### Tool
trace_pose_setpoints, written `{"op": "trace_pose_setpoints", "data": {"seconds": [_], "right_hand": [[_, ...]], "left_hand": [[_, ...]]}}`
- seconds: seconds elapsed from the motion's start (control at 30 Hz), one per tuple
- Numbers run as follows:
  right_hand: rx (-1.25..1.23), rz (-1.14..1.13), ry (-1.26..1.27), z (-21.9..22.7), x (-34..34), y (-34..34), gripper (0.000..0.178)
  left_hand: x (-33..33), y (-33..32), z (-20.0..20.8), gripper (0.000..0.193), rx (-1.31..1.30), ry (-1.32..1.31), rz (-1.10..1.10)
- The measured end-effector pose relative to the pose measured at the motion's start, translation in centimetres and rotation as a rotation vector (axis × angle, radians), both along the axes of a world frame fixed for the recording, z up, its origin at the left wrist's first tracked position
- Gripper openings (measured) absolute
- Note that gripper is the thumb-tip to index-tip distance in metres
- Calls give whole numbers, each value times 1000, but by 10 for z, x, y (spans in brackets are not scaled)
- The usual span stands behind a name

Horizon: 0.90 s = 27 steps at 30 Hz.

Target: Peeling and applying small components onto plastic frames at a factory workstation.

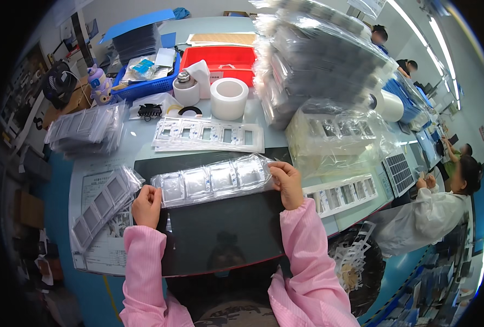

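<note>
A clear plastic bag (pixel 212 181) holding a row of several square white-edged frames stretches between my hands, just over a black mat (pixel 220 229). My left hand (pixel 147 207) pinches its lower left corner, fingers closed. At the right end, my right hand (pixel 287 182) grips the bag's edge between thumb and fingers. Beside my left hand lies another bagged strip of frames (pixel 103 203), slanting over printed paper sheets (pixel 97 248). Beyond the mat is a small stack of white strips with square openings (pixel 206 134). One more white strip (pixel 342 195) rests right of my right hand.
A tall stack of plastic-wrapped sheets (pixel 329 60) rises at the back right, behind a bagged box (pixel 334 136). Far left are stacked bagged strips (pixel 84 128), a blue basket (pixel 149 82), a red bin (pixel 220 54) and tape rolls (pixel 229 98). A waste bin (pixel 361 267) stands lower right, near a seated co-worker (pixel 427 218).
</note>
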State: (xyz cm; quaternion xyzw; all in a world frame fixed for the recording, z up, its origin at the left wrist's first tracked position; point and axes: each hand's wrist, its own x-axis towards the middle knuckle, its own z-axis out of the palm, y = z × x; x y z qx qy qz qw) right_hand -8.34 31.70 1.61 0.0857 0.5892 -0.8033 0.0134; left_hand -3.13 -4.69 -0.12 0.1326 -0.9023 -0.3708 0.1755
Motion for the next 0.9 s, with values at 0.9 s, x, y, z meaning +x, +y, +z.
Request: {"op": "trace_pose_setpoints", "data": {"seconds": [0.9], "right_hand": [[128, 174, 130, 9, 19, 2, 31]], "left_hand": [[1, -2, -10, 20, 26, 61, 1]]}}
